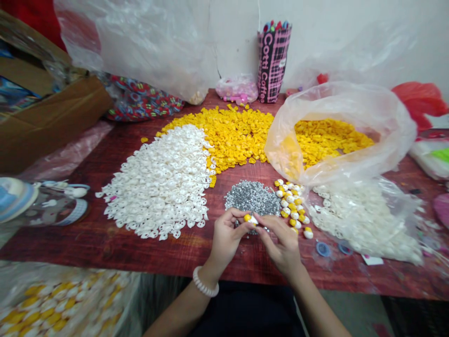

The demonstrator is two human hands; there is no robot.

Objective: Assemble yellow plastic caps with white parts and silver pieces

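Observation:
Between the fingertips of both hands is a small yellow-and-white plastic piece (248, 218), held above the table's near side. My left hand (224, 236), with a coiled band on its wrist, pinches its left end. From the other side, the fingers of my right hand (283, 241) close on it. Just beyond the hands lies a heap of small silvery bits (250, 196). Several joined yellow-and-white pieces (293, 201) sit to its right. A large pile of flat white parts (161, 182) spreads on the left, touching a pile of yellow parts (238, 133) behind.
A clear plastic bag (382, 154) lies open on the right around more yellow parts. Nearer is a bag of white parts (372, 220), beside a blue ring (323, 249). A bottle (52, 206) lies at left; a bin of yellow-and-white pieces (52, 304) stands below the edge.

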